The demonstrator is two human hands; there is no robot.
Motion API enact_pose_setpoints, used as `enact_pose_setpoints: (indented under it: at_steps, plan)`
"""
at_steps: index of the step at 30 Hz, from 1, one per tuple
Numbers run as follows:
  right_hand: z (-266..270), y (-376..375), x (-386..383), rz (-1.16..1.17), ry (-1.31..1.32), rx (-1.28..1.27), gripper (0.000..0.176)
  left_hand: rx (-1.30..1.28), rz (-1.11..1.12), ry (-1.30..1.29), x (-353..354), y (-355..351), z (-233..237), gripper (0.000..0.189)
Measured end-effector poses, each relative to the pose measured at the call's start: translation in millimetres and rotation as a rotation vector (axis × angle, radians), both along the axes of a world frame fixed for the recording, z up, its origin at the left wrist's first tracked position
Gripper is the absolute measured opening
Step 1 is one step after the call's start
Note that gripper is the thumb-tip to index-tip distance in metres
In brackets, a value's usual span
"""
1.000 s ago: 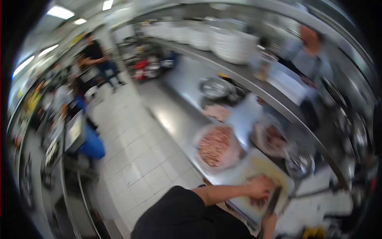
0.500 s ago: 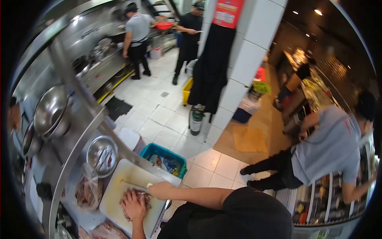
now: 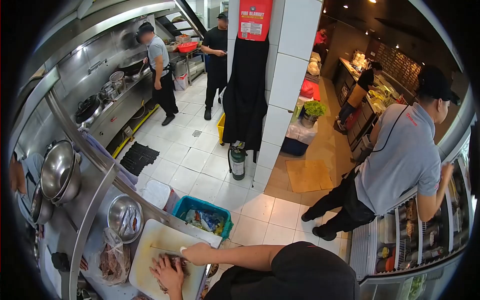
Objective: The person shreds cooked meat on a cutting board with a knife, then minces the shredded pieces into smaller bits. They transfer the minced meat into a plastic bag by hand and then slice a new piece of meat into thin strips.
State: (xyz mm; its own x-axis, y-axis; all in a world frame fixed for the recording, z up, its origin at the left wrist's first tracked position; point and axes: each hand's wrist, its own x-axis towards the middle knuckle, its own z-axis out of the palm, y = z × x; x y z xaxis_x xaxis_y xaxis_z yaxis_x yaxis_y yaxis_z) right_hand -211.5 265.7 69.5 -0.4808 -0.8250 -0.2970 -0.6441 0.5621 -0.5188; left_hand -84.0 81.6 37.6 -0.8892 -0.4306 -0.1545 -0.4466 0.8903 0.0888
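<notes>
My right hand is closed around the white handle of a knife, its thin blade lying over a white cutting board. Beside the blade, my left hand presses down on chopped raw meat, fingers spread. The palm and fingers hide part of the meat. A clear plastic bag of meat lies left of the board. Behind that bag is a steel bowl holding what look like silvery fish.
A teal crate of wrappers stands on the floor past the board. A steel rail curves above the counter; steel bowls are stacked at left. A person in grey works at a chilled counter on the right; others stand farther back.
My view has shifted and become sharper. Both hands remain at the meat, with the knife still in my right hand. The person in grey on the right stands more upright.
</notes>
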Motion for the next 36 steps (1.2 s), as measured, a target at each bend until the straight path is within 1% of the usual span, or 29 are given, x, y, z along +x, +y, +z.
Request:
enact_pose_setpoints:
  at_steps: [2, 3, 5, 6, 7, 8, 9, 10, 11, 12, 13, 14, 15, 17, 18, 19, 21, 22, 24, 27, 31, 33, 36]
  plan:
    - [6, 2, 3, -0.028, -0.026, -0.035, 0.023, 0.081, -0.127, 0.088, 2, 1, -19, 0.072]
    - [4, 3, 2, -0.014, -0.03, -0.031, 0.023, 0.084, -0.114, 0.085, 2, 2, -24, 0.072]
    - [-20, 1, 3, -0.024, -0.052, -0.081, 0.021, -0.004, -0.222, 0.172, 11, 2, -31, 0.071]
    - [-31, 2, 1, -0.023, -0.054, -0.136, 0.021, 0.016, -0.227, 0.147, 10, 3, -26, 0.07]
    - [-43, 6, -3, 0.016, -0.069, -0.152, 0.025, -0.015, -0.254, 0.168, 9, -1, -32, 0.068]
    - [-68, 3, -8, 0.03, -0.057, -0.174, 0.024, -0.018, -0.287, 0.211, 5, -2, -22, 0.067]
    - [-62, 4, -12, 0.056, -0.055, -0.193, 0.021, -0.024, -0.291, 0.237, 6, -2, -16, 0.066]
    - [-57, 7, -14, 0.093, 0.003, -0.111, 0.019, -0.02, -0.286, 0.262, 8, -6, -16, 0.064]
    - [-60, 8, -14, 0.049, -0.042, -0.14, 0.02, -0.027, -0.287, 0.283, 10, -11, -21, 0.064]
    - [-64, 9, -13, -0.051, -0.008, -0.158, 0.021, 0.027, -0.229, 0.288, 14, -13, -20, 0.058]
    - [-61, 9, -11, -0.128, 0.009, -0.138, 0.021, 0.018, -0.171, 0.339, 14, -19, -17, 0.05]
    - [-26, 4, -6, -0.171, 0.015, -0.017, 0.02, 0.006, -0.132, 0.397, 16, -26, -18, 0.043]
    - [-10, 0, -1, -0.147, 0.012, 0.0, 0.02, 0.018, -0.105, 0.393, 17, -37, -21, 0.043]
    - [7, -5, 7, -0.129, 0.066, 0.072, 0.022, 0.28, -0.095, 0.478, 20, -54, -27, 0.026]
    - [15, -2, 4, -0.1, 0.067, 0.087, 0.023, 0.204, -0.167, 0.513, 16, -48, -13, 0.018]
    - [18, -6, 6, -0.095, 0.072, 0.096, 0.023, 0.211, -0.161, 0.518, 14, -49, -13, 0.018]
    - [21, -12, 12, -0.039, 0.114, 0.081, 0.023, 0.266, -0.337, 0.438, 11, -49, -14, 0.019]
    - [23, -15, 12, -0.035, 0.113, 0.092, 0.023, 0.277, -0.331, 0.44, 9, -47, -16, 0.019]
    - [29, -23, 10, 0.044, 0.165, 0.163, 0.022, 0.288, -0.335, 0.455, 6, -40, -21, 0.02]
    - [50, -32, 15, 0.101, 0.177, 0.209, 0.022, 0.316, -0.307, 0.43, 6, -38, -21, 0.021]
    - [50, -33, 17, 0.139, 0.185, 0.214, 0.023, 0.357, -0.307, 0.476, 9, -44, -30, 0.021]
    - [57, -35, 16, 0.149, 0.213, 0.221, 0.025, 0.347, -0.323, 0.549, 8, -46, -34, 0.02]
    - [46, -36, 14, 0.186, 0.24, 0.218, 0.026, 0.382, -0.321, 0.542, 8, -48, -38, 0.021]
